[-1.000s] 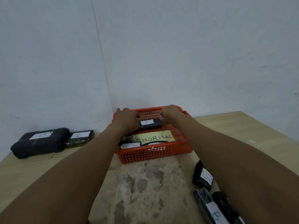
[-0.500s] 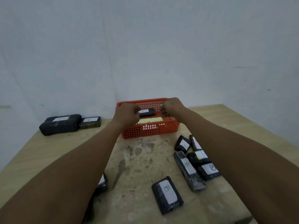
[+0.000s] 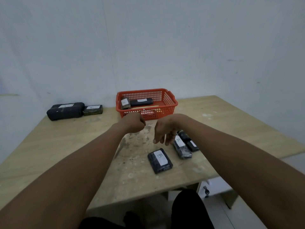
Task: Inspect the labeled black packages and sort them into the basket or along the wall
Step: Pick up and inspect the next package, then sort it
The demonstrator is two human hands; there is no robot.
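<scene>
Our right hand (image 3: pixel 165 132): fingers hang loose, downward, holding nothing, above package cluster (image 3: pixel 184 144). Our left hand (image 3: pixel 135 123): fist curled, empty, just before orange basket (image 3: pixel 170 103). B package (image 3: pixel 159 160) flat on table (image 3: pixel 57 146). Two packages in basket; two more (image 3: pixel 72 109) along wall.

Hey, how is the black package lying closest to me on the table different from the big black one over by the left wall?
The near package is small and flat; the wall package is clearly bulkier and longer. The near package's white label reads B; the wall package's label is too faint to read. The near package lies alone on the stained middle of the table; the wall package sits beside a smaller package. Both are black with a white label on top.
</scene>
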